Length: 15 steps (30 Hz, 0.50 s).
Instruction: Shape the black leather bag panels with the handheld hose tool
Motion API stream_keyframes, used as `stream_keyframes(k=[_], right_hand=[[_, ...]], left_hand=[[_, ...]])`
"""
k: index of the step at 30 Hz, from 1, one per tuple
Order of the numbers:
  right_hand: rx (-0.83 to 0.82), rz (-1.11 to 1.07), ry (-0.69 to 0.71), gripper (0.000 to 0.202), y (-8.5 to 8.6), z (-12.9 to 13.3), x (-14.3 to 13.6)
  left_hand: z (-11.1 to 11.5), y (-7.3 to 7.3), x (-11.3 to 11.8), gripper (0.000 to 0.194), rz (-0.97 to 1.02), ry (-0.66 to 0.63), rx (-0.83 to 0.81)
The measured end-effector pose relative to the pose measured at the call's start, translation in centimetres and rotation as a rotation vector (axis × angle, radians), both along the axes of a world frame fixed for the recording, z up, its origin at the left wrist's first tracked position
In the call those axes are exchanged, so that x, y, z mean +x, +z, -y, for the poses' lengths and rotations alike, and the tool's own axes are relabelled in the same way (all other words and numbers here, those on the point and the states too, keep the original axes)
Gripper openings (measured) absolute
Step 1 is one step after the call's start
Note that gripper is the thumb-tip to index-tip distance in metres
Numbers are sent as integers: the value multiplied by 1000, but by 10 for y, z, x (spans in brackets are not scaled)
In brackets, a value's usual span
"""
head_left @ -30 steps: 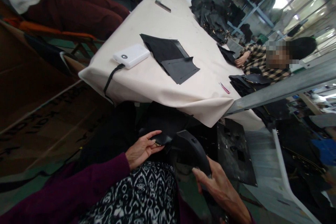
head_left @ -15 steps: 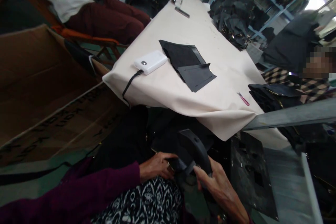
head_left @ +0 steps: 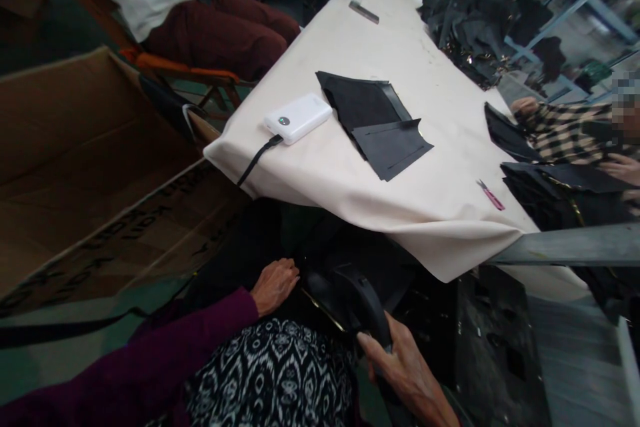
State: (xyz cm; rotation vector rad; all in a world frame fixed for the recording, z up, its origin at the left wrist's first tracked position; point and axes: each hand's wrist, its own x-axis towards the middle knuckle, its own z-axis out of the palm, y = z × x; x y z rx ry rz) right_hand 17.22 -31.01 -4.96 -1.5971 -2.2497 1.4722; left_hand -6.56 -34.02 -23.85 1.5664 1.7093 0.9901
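Note:
My right hand is wrapped round a curved black tool at the lower middle, over my lap. To its left, my left hand has its fingers bent together at the edge of dark material; what they hold, if anything, is hidden. Between the hands lies a black piece with a gold-coloured edge. On the pale-covered table ahead rest folded black panels, a white power bank with a black cable, and small pink-handled snips.
An open cardboard box stands at the left. Beyond it sits a person in maroon trousers. A person in a checked sleeve is at the right by stacked black pieces. A metal bar juts in from the right.
My left hand has moved left and up, away from the black tool. The gold-edged piece now shows between my hands. The view has shifted slightly, and the checked-sleeved person's hands have come into sight.

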Motion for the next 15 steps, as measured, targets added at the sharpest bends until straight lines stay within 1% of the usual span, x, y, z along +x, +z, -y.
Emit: stream_keyframes(k=[2, 4, 7, 9, 11, 15], right_hand=[[21, 2, 11, 19, 2, -2, -1], [-6, 13, 11, 19, 5, -3, -1], [-49, 24, 22, 20, 13, -5, -5], [-39, 34, 42, 19, 21, -6, -10], [-16, 63, 58, 18, 29, -6, -15], [21, 119, 99, 19, 41, -6, -27]], left_hand=[[-4, 10, 0, 18, 76, 22, 39], [-6, 28, -6, 19, 159, 48, 52], [-9, 58, -19, 22, 279, 105, -19], [-10, 73, -23, 24, 360, 134, -20], [-10, 82, -24, 25, 425, 150, 17], [-6, 89, -19, 27, 562, 149, 17]])
